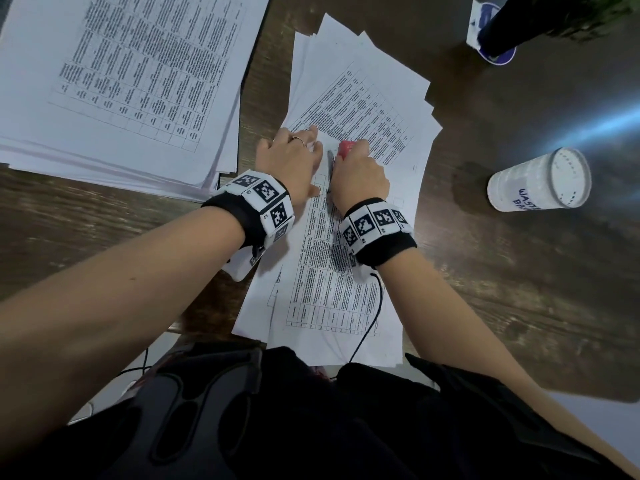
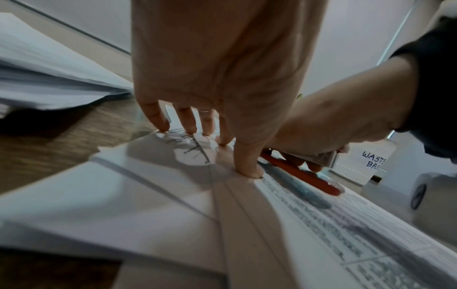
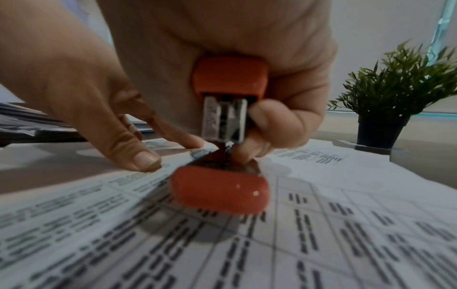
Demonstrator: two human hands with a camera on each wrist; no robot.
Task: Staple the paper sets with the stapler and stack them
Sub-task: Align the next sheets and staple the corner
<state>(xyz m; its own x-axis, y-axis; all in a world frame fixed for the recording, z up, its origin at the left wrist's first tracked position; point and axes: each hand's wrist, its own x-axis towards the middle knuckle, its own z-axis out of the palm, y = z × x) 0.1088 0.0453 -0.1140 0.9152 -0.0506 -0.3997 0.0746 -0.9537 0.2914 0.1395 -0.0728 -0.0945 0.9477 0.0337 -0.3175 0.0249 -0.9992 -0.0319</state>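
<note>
A printed paper set (image 1: 332, 271) lies in front of me on the wooden table, over a fanned pile of loose sheets (image 1: 363, 74). My left hand (image 1: 294, 154) presses flat on the set's top corner, fingertips (image 2: 188, 129) and thumb spread on the sheet. My right hand (image 1: 360, 174) grips the red stapler (image 1: 346, 147) right beside it. The stapler's red top (image 3: 230, 78) stands raised over its base (image 3: 220, 187), which rests on the printed page. I cannot tell whether the corner sits between its arms. A thick paper stack (image 1: 121, 81) lies at the far left.
A white cup (image 1: 540, 181) marked as a waste basket lies on its side to the right. A potted plant (image 3: 395, 88) stands on a blue coaster (image 1: 498, 57) at the back right. Bare wood (image 1: 519, 289) shows to the right of the papers.
</note>
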